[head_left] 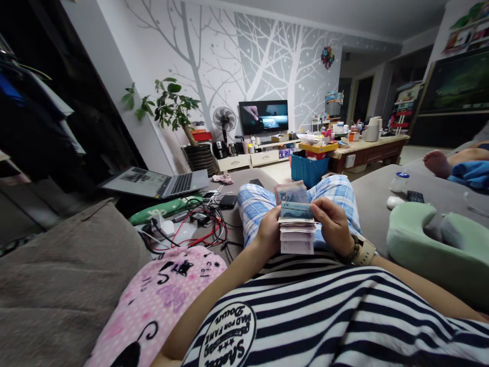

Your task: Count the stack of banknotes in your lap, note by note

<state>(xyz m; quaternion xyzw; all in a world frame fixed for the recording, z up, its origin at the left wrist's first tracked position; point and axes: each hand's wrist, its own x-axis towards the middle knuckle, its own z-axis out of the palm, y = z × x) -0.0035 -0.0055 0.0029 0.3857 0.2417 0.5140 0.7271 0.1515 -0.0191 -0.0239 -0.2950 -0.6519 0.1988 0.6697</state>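
Note:
A stack of banknotes (297, 237) is held above my lap, bent so that several pale edges fan down toward my shirt. My left hand (269, 227) is closed around the stack's left side. At the upper right edge, my right hand (331, 221) pinches a blue-green banknote (296, 210) between thumb and fingers. Behind it, more notes with pinkish and bluish print stick up over my knees. A watch with a pale strap (364, 251) and a dark bracelet sit on my right wrist. Blue plaid trousers (340, 191) cover my crossed legs.
To the left lie a laptop (160, 182), tangled cables (206, 219) and a pink blanket (168, 295). On the right are a green neck pillow (431, 244), a white mouse (395, 203) and another person's bare foot (437, 163). A cluttered table (367, 153) stands ahead.

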